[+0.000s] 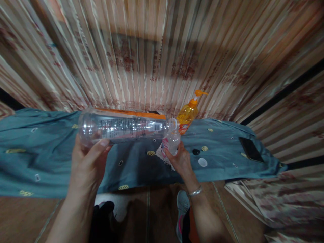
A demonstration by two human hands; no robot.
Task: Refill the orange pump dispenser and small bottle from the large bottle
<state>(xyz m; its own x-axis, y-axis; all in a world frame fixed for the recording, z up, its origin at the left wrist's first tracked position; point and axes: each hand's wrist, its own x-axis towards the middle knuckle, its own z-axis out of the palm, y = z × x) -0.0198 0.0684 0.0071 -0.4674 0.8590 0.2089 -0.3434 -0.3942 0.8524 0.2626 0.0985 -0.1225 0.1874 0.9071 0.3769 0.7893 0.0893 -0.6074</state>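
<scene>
My left hand [91, 155] is closed around the base end of a large clear plastic bottle [126, 128] with an orange-edged label. That bottle lies almost level in the air, its neck pointing right. In my right hand [181, 158] is a small clear bottle [173, 140] with pink markings, held upright. The large bottle's mouth meets the small bottle's top; whether liquid passes between them I cannot tell. Behind the small bottle stands an orange pump bottle [187, 116] of yellow liquid. Under my right hand a crumpled whitish cloth [160, 155] shows in part.
A blue-green patterned cloth [136, 168] covers the long surface. To the right lie a small black cap [196, 152], a white round lid [203, 162] and a dark phone [250, 149]. Striped curtains [141, 60] hang behind, with dark poles [286, 91] at the sides.
</scene>
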